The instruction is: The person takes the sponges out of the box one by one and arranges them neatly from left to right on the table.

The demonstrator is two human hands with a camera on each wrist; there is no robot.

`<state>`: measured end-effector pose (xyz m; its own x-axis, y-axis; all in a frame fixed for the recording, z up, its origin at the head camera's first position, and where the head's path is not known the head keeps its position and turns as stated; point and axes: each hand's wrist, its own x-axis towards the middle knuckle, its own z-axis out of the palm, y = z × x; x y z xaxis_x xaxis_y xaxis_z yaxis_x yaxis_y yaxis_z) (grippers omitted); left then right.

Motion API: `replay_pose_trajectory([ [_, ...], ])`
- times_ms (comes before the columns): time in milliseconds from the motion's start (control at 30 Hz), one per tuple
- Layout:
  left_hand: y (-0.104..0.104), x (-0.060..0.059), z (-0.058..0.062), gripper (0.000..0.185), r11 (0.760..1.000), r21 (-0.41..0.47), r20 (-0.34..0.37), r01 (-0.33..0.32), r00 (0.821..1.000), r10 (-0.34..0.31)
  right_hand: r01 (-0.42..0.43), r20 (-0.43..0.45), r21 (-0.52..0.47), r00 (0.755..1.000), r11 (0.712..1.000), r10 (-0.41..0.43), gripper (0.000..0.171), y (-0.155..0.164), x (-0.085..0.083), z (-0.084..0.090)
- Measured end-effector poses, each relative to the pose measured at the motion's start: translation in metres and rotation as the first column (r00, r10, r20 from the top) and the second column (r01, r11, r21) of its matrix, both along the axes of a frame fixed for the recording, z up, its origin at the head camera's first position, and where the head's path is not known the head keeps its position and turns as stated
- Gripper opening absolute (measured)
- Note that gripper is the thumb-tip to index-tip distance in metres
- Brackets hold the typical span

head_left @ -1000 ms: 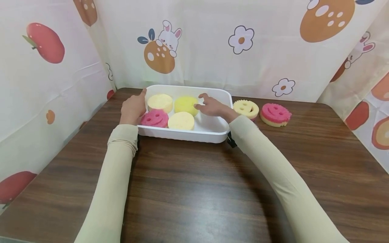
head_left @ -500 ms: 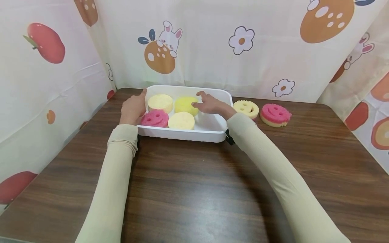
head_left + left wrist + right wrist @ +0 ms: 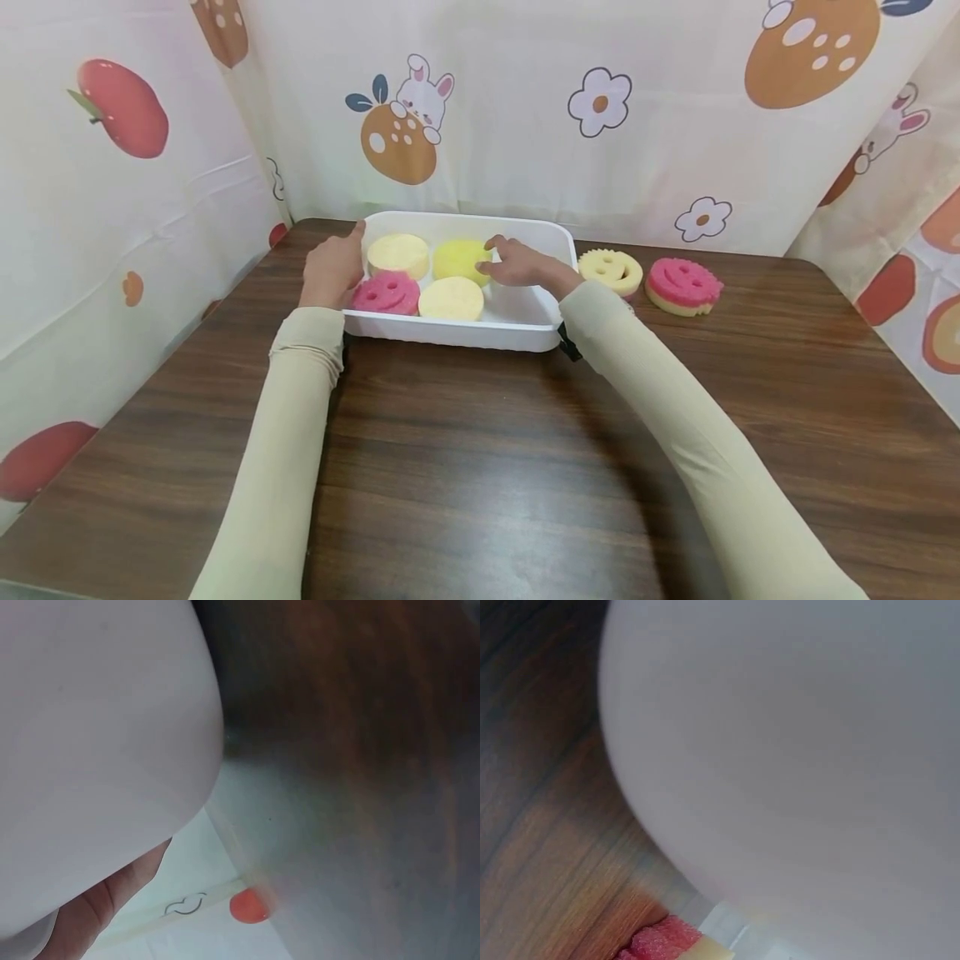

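A dark wood-grain table [image 3: 480,467] is seen, closed in on three sides by a pale curtain [image 3: 525,100] printed with strawberries, flowers and rabbits. Taken as landmark: a white tray [image 3: 457,333], set toward the far middle of the table.

Two sleeved forearms are extended across the near part of the table to the tray. The left hand [image 3: 330,265] is laid against the tray's left rim, fingers fairly straight and relaxed, fingertips at the far left corner; whether the rim is gripped cannot be told. The right hand [image 3: 525,265] is held inside the tray, right of centre, fingers loosely curved, fingertips touching the edge of the yellow sponge [image 3: 459,257]; nothing is seen to be clasped.

In the tray's near row a pink smiley sponge [image 3: 386,292] and a cream sponge [image 3: 452,297] are lodged; in its far row a second cream sponge [image 3: 397,252] and the yellow sponge.

Right of the tray, on the table, a cream smiley sponge [image 3: 611,268] lies just beside it, a pink smiley sponge on the table [image 3: 682,283] further right
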<state>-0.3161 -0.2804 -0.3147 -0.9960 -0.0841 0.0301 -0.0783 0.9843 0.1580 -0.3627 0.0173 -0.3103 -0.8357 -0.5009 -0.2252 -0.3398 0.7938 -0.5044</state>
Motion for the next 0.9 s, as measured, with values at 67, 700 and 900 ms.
replay_pose_trajectory([
  [67, 0.000, -0.001, 0.000, 0.070, 1.000, -0.003, 0.002, 0.002, 1.000, -0.002, -0.002, -0.007, -0.009, 1.000, 1.000, 0.001, 0.065, 0.000, -0.001, -0.001],
  [700, -0.005, -0.008, 0.005, 0.069, 0.999, 0.019, 0.023, 0.040, 0.999, -0.041, -0.061, -0.005, 0.022, 0.998, 0.998, 0.061, 0.066, -0.003, -0.009, 0.006],
  [900, -0.002, -0.005, 0.001, 0.071, 0.999, 0.028, 0.038, 0.020, 0.999, -0.021, -0.074, 0.011, 0.063, 0.997, 0.995, 0.074, 0.066, -0.004, -0.007, 0.009],
])
